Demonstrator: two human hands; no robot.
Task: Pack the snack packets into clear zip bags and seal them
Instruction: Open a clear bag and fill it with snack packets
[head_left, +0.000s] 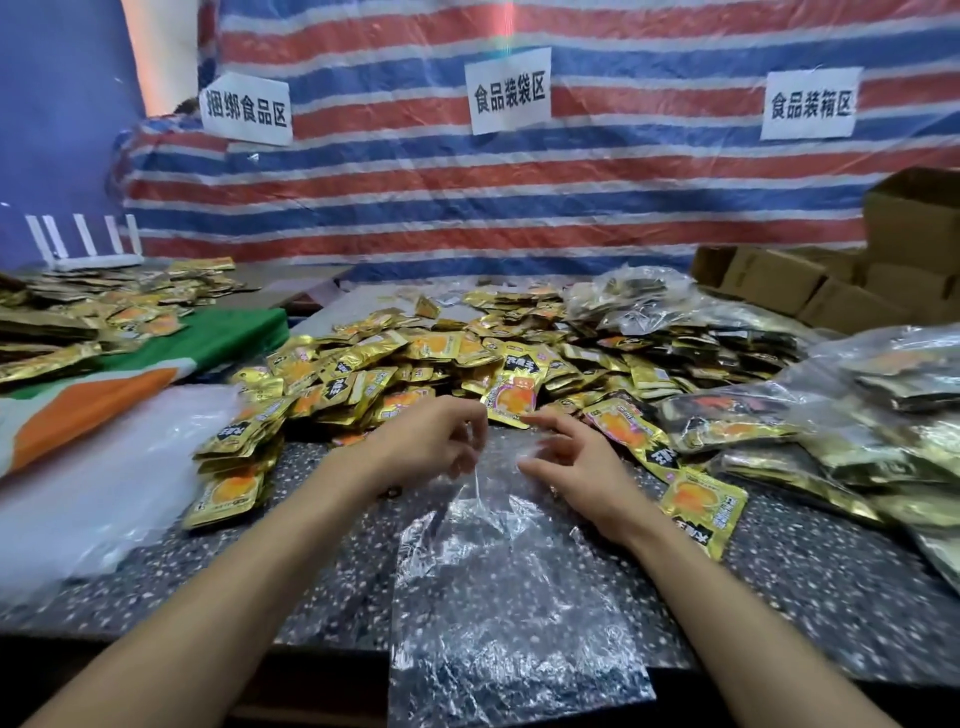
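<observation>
Film of the clear zip bag (511, 597) looks limp, slippery; left hand (431, 441) pinches its twelve-o'clock lip; right hand (574, 460) hangs spread, holding nothing.

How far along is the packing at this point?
Done: several filled bags lie at the right. In hand: an empty clear zip bag lies flat, the left hand pinching its mouth, the right hand at it. Remaining: a large pile of loose snack packets, none in this bag yet.
</observation>
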